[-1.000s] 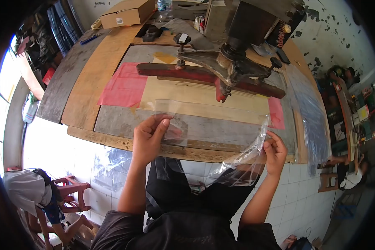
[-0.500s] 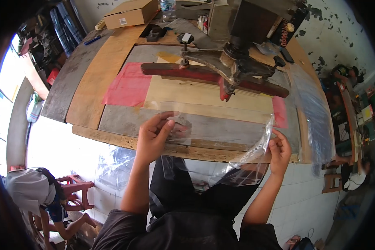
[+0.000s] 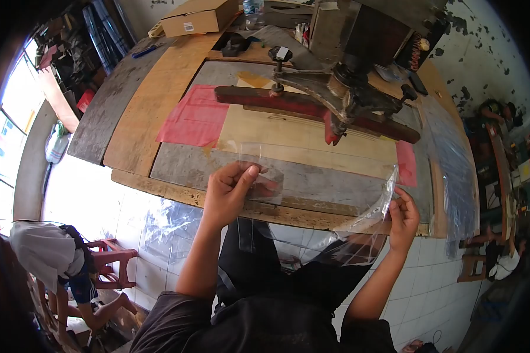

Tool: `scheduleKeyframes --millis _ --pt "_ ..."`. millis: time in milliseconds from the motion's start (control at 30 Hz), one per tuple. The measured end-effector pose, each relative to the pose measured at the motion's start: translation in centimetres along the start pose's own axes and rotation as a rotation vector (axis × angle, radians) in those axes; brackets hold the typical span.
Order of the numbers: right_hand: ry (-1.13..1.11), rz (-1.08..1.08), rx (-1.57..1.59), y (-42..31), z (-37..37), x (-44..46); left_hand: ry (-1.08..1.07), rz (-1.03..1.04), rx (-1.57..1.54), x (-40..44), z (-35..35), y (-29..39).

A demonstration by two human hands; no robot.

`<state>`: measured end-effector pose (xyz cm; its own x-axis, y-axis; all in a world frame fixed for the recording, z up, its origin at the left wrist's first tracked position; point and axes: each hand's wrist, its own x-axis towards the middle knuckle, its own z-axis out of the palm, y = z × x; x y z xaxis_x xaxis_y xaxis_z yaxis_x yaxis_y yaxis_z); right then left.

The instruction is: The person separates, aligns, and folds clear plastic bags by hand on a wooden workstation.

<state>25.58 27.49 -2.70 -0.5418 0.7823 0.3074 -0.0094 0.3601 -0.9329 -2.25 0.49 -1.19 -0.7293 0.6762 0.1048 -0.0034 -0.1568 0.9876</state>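
A clear plastic sheet (image 3: pixel 363 226) stretches between my two hands at the front edge of the worktable, partly overhanging it. My left hand (image 3: pixel 232 189) pinches its left part between thumb and fingers. At the sheet's right edge, where the film is folded and shiny, my right hand (image 3: pixel 403 215) grips it with curled fingers. Beyond the sheet lies a cream board (image 3: pixel 277 132) with pink sheets (image 3: pixel 195 115) at its ends. Over the board stands a press head with a long red-brown bar (image 3: pixel 265 101); neither hand touches it.
Stacked clear plastic film (image 3: pixel 453 159) hangs over the table's right side. A cardboard box (image 3: pixel 197 17), a water bottle (image 3: pixel 253 13) and a blue pen (image 3: pixel 146 51) sit at the back. More film (image 3: pixel 171 226) is on the floor, near a person beside a red stool (image 3: pixel 113 262).
The camera view has turned slightly, so the table and press appear further right. Both hands keep hold of the plastic sheet, with the left fingers curled a little more.
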Motion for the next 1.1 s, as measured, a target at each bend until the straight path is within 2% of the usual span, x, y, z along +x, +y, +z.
scheduleKeyframes --millis 300,467,1100 --pt "0.0 0.009 0.005 0.0 0.01 0.04 0.044 0.001 -0.144 0.05 0.26 -0.61" --pt "-0.012 0.013 0.003 -0.3 0.11 0.08 0.0 -0.007 -0.022 0.13 -0.26 -0.46" --pt "-0.024 0.003 0.001 0.01 -0.06 0.15 -0.045 0.023 -0.026 0.2 -0.34 -0.57"
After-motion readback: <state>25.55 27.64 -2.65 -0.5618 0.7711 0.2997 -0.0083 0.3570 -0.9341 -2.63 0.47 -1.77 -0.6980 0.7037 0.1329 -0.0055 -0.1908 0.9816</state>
